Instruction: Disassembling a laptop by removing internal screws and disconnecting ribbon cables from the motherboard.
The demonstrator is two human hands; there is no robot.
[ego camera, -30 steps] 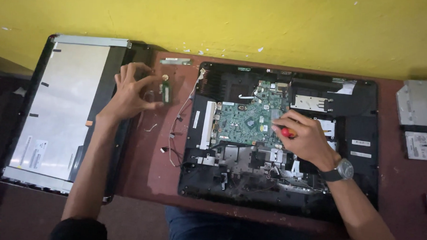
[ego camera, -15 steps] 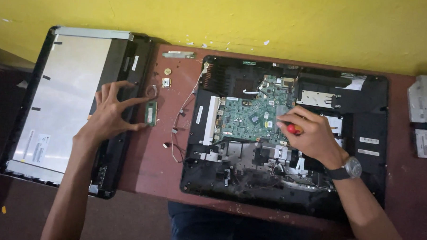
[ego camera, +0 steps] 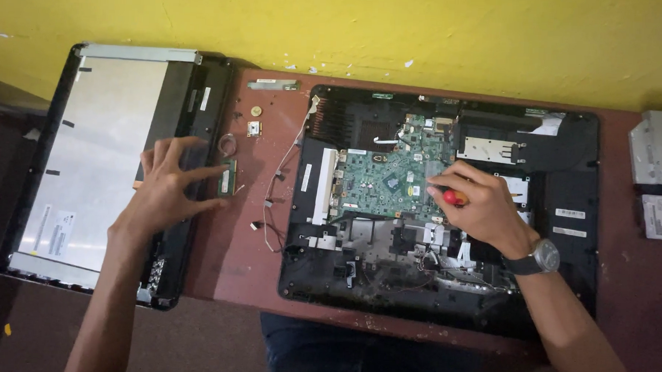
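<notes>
A person leans over a reddish-brown table (ego camera: 233,270) set against a yellow wall (ego camera: 351,25), their dark-clad lap just visible at the near edge. Nearest on the right, a forearm with a wristwatch (ego camera: 540,257) runs up to the right hand (ego camera: 481,206), which is clenched around a screwdriver with a red handle (ego camera: 454,198); its tip points down at the green circuit board (ego camera: 390,177). That board sits in the middle of an opened black computer casing (ego camera: 571,238), which lies flat and fills the centre and right of the table, with loose cables and metal brackets showing in its near half. On the left, the left hand (ego camera: 171,191) is released, fingers spread, its palm resting over the black edge of a detached display panel (ego camera: 90,163) that lies face down at the table's left end. The fingertips (ego camera: 218,171) reach toward a small green memory module (ego camera: 228,177) lying on the table just beside the panel; I cannot tell whether they touch it. Thin loose wires (ego camera: 276,184) trail between the module and the casing. Farther back lie a small round coin cell (ego camera: 256,111) and a narrow strip-shaped part (ego camera: 274,84) near the wall. At the far right edge sits a grey metal drive (ego camera: 656,150).
</notes>
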